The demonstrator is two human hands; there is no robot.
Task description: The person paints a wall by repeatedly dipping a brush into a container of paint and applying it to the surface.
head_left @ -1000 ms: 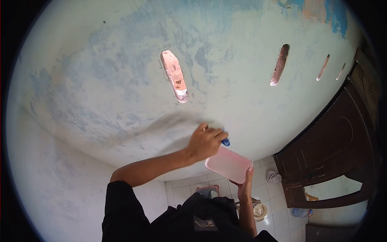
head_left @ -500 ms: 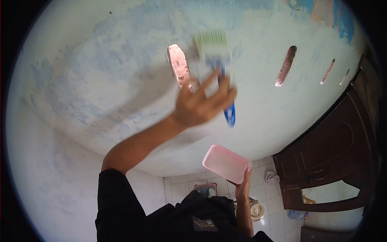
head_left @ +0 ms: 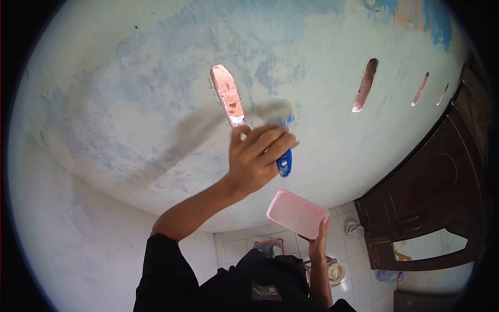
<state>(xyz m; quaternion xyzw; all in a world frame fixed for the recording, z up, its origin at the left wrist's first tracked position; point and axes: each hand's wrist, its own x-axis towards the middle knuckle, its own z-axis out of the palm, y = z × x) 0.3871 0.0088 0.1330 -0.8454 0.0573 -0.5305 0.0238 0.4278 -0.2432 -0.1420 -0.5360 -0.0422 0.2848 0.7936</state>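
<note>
My left hand (head_left: 260,156) is closed around a wide paintbrush (head_left: 284,164) with a blue handle, held close to the wall (head_left: 171,93). The brush's bristles are mostly hidden behind the fingers and blurred. Just left of the brush, a long slot (head_left: 227,93) with a pinkish inside is cut into the wall. Lower down, my right hand (head_left: 318,236) grips a pink rectangular tub (head_left: 297,212) by its right end. Pale material covers the inside of the tub.
More slots (head_left: 365,86) run along the wall to the right. A dark wooden cabinet (head_left: 421,182) stands at the right. On the tiled floor (head_left: 236,244) are a pale bucket (head_left: 337,273), a crumpled bag (head_left: 354,229) and a pink-rimmed container (head_left: 269,245).
My left hand has brought the paintbrush down the wall, and its bristles, plainly visible before, are now mostly hidden. The tub in my right hand has shifted only slightly in view.
</note>
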